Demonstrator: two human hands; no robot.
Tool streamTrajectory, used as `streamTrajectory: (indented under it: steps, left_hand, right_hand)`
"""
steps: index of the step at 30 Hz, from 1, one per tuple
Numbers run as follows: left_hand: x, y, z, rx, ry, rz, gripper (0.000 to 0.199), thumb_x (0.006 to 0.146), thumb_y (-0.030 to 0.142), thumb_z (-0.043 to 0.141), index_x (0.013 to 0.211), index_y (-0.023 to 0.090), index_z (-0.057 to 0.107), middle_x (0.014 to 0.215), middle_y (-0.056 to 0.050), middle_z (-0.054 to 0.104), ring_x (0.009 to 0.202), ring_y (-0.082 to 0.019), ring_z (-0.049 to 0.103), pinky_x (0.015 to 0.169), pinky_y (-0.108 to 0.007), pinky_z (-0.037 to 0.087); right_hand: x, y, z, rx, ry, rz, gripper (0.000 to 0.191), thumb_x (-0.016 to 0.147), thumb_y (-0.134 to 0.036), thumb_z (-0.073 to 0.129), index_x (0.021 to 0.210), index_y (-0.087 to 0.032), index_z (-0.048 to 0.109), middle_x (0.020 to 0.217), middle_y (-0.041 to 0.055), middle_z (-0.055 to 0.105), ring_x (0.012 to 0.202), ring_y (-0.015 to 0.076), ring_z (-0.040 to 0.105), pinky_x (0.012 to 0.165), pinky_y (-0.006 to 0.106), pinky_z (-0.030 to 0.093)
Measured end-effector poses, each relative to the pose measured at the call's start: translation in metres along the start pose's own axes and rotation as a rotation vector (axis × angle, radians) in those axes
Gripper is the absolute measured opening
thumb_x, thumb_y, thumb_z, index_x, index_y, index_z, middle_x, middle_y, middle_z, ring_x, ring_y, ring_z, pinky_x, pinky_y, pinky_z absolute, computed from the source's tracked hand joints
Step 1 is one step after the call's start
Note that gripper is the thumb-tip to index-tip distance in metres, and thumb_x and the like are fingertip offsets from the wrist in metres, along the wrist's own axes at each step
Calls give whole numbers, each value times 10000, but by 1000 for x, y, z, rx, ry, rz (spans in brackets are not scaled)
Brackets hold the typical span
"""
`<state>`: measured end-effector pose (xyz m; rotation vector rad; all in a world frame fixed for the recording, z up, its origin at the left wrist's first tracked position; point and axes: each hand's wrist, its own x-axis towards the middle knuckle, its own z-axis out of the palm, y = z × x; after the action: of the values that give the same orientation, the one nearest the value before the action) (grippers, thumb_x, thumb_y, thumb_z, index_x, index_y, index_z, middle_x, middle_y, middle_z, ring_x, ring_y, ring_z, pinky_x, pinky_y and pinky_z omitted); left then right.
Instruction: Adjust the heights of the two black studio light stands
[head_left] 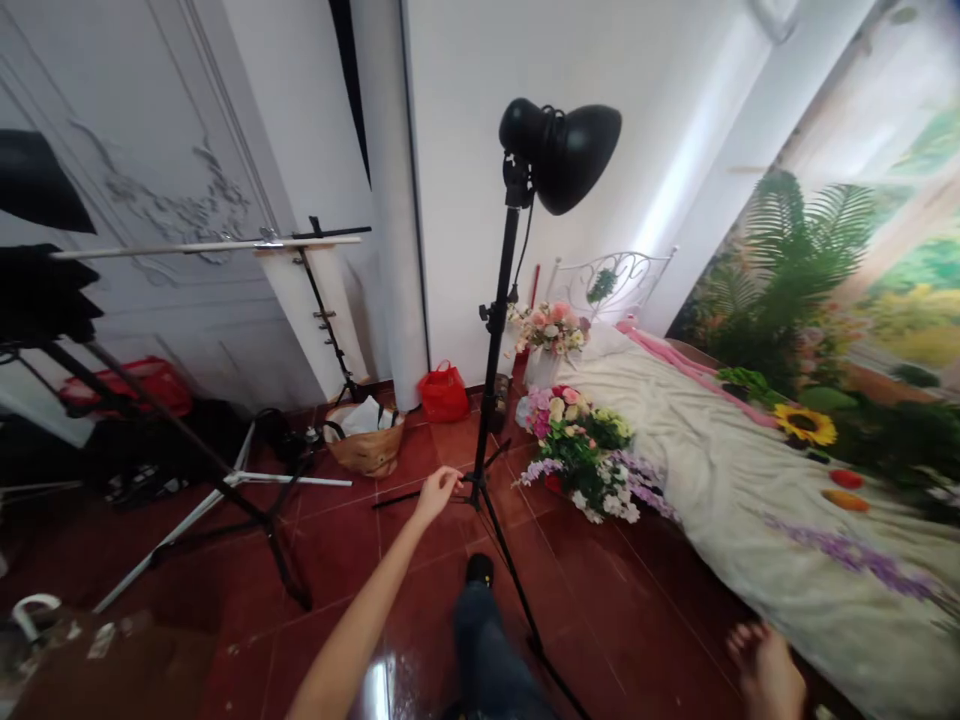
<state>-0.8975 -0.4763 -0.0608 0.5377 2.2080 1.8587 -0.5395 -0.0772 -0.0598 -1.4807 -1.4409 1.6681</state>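
Loosely, the left fingers (453, 478) curl beside the lamp stand (490, 380) — grip unclear — right fingers (742, 638) parted, empty.

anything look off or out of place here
A little odd: a purple flower sprig lies loose on the rumpled pale bedcover, apart from the flower bunch at its edge. The lamp stand shows no obvious damage.
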Motion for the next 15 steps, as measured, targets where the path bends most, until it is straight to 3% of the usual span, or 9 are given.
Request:
streamTrajectory:
  steps: [2,4,7,11,15]
  left_hand:
    - [44,29,-15,59,17,83,341,809,454,469,869,144,599,743,-46,649,703,-149,614,695,-292,486]
    - [92,63,-22,103,27,173,314,815,431,479,904,155,597,811,-51,652,768,-150,613,751,-299,480]
    - [171,117,-16,120,25,298,311,795,403,535,1004,176,574,933,-61,638,837,-142,601,788,-295,471]
    - [271,178,10,80,71,420,486,714,382,653,1135,193,502,1103,-94,587,964,-162,573,815,-300,471]
    - [341,212,35,-32,105,482,433,705,391,661,1061,178,538,1046,-86,619,961,-175,584,823,-316,480]
  right_hand:
    - [38,-18,76,64,-24,-8,238,675,-499,517,653,-267,466,613,15,536,459,162,553,402,301,445]
    - [65,-39,149,80,-128,-19,233,605,-451,566,652,-233,498,576,5,544,430,126,524,414,258,452]
    - [85,-71,246,-15,-393,-93,343,615,-489,525,737,-175,589,586,31,595,415,116,505,388,232,416]
    - [97,-105,352,-81,-653,-261,452,656,-514,503,879,-140,619,641,34,636,415,96,497,379,199,375]
    - [115,-133,435,-189,-774,-464,444,717,-508,462,970,-158,563,664,7,620,403,87,466,361,192,344]
